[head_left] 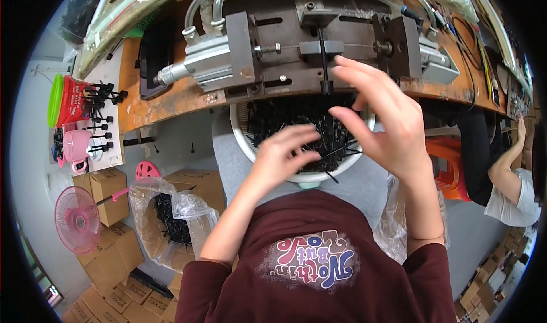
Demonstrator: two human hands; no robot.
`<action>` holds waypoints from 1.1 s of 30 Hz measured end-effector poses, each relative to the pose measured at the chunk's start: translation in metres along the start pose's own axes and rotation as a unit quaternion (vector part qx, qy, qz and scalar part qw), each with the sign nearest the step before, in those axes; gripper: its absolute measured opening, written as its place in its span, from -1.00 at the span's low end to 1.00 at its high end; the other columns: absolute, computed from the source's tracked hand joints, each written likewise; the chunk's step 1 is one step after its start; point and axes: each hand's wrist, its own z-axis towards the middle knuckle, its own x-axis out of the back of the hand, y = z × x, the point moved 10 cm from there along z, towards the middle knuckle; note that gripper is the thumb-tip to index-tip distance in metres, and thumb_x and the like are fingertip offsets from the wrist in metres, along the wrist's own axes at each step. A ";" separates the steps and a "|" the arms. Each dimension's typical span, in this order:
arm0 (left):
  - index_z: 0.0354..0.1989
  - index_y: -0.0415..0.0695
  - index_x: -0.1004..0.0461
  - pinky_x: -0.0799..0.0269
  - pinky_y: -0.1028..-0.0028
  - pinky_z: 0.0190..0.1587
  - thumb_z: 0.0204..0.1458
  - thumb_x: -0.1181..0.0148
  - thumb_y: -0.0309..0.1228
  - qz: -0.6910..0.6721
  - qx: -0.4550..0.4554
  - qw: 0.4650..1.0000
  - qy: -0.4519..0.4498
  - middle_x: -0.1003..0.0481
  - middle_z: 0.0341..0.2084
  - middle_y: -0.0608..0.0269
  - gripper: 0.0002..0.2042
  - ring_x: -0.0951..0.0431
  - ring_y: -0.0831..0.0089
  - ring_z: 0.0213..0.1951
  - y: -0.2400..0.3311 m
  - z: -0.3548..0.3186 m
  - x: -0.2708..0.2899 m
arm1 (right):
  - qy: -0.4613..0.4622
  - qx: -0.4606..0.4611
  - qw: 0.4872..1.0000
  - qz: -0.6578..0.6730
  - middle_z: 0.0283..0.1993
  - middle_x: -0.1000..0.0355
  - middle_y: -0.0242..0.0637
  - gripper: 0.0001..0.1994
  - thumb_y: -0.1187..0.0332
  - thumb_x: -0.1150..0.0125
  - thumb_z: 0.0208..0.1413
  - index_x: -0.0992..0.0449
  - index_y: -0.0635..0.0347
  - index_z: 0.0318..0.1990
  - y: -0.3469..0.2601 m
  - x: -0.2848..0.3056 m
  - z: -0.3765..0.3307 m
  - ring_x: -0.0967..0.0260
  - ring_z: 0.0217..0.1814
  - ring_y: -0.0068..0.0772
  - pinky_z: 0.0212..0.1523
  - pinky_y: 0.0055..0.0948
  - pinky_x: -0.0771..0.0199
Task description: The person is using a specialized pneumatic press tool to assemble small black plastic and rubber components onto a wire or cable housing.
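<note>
A slim black rod with a thicker collar sits in the middle of the metal clamping fixture, its lower end reaching past the bench edge. Beside that end is my right hand, thumb and fingers apart, with nothing seen between them. My left hand hovers over the white basket at my lap, fingers loosely spread and slightly blurred. Inside the basket lies a heap of black rod-shaped parts, partly hidden by both hands. One rod pokes over the near rim.
Pneumatic cylinders flank the fixture on the wooden bench. To the left are a pink fan, cartons and a plastic-lined box of black parts. At the right, another person sits near an orange stool.
</note>
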 end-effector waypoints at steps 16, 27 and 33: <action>0.26 -0.25 -0.23 -0.32 0.41 0.13 -0.11 -0.17 -0.59 0.038 0.217 0.944 0.246 -0.43 0.09 -0.07 -0.36 -0.47 0.22 0.10 -0.210 -0.026 0.107 | -0.050 -0.314 0.947 -0.043 0.38 0.16 0.27 0.29 0.28 -0.60 -0.52 0.22 0.19 0.42 0.089 -0.168 -0.168 0.12 0.41 0.25 0.33 0.01 0.04; 0.34 -0.19 -0.14 -0.19 0.47 0.21 -0.11 -0.03 -0.70 -0.100 0.262 0.939 0.200 -0.35 0.20 0.09 -0.30 -0.37 0.37 0.18 -0.193 -0.025 0.088 | -0.085 -0.290 0.952 -0.046 0.34 0.06 0.39 0.21 0.19 -0.57 -0.50 0.09 0.13 0.40 0.104 -0.193 -0.114 0.01 0.34 0.34 0.28 0.05 -0.10; 0.32 -0.18 -0.16 -0.24 0.46 0.16 0.04 -0.10 -0.54 0.010 0.247 0.946 0.207 -0.40 0.13 0.00 -0.40 -0.42 0.34 0.12 -0.190 -0.036 0.090 | -0.126 -0.283 0.950 0.035 0.36 -0.01 0.19 0.20 0.09 -0.58 -0.50 0.03 0.10 0.40 0.095 -0.161 -0.128 0.03 0.37 0.22 0.34 -0.01 -0.04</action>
